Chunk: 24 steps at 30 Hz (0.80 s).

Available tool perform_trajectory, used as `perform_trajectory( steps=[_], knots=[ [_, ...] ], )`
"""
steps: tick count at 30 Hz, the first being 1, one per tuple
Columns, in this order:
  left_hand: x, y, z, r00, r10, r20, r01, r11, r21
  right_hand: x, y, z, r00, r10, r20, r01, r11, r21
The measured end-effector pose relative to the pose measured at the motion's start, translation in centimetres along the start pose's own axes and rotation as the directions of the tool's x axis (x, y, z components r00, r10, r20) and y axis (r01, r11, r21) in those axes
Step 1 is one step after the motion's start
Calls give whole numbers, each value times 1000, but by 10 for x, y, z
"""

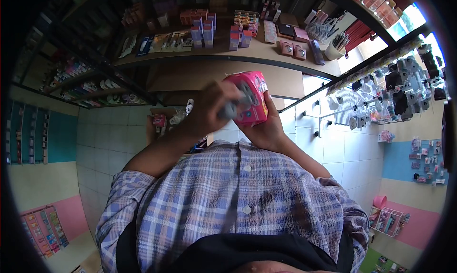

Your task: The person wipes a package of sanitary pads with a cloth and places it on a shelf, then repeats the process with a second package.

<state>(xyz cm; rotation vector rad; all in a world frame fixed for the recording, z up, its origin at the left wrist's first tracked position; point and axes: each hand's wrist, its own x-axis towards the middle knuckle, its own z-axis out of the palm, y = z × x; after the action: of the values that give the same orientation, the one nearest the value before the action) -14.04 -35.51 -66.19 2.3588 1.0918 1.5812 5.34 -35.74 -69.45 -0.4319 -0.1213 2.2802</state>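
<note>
A bright pink printed pack [253, 99] is held up in front of my chest, tilted. My right hand [268, 129] is wrapped around it from the lower right side, with the thumb along its edge. My left hand [218, 101] is closed on a grey cloth-like thing [233, 106], which lies against the pack's front face. Motion smears the left fingers and the grey thing, so its exact kind does not show clearly.
Ahead is a wooden shelf [266, 58] with purple boxes [203, 35], pink compacts [293, 49] and a cup of brushes [336, 48]. Hanging accessories [404, 89] fill a rack at right. Below, an open box [159, 123] holds more goods on the tiled floor [107, 144].
</note>
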Motion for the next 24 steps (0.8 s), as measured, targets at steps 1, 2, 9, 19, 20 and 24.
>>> perform_trajectory(
  steps=[1, 2, 9, 19, 20, 24],
  knots=[
    [-6, 8, 2, 986, 90, 138, -79, 993, -85, 0, -4, -5, 994, 35, 106, -34, 999, -9],
    [-11, 13, 4, 946, 189, 264, -145, 973, -179, 1, -7, -8, 975, 69, 211, -66, 998, -22],
    [11, -30, -21, 726, -656, -204, 587, 747, -312, -10, -14, 13, 999, -47, 17, 49, 994, -98],
    [33, 3, -18, 982, -189, -17, 186, 976, -109, -35, -38, 25, 994, -78, -72, 84, 992, 96],
    [33, -2, -14, 943, -313, -110, 306, 949, -75, -39, -43, 26, 994, -90, -68, 96, 991, 96],
    [49, 37, -6, 993, -103, -64, 94, 986, -140, -54, -53, 29, 994, -97, -46, 104, 974, 201]
  ],
)
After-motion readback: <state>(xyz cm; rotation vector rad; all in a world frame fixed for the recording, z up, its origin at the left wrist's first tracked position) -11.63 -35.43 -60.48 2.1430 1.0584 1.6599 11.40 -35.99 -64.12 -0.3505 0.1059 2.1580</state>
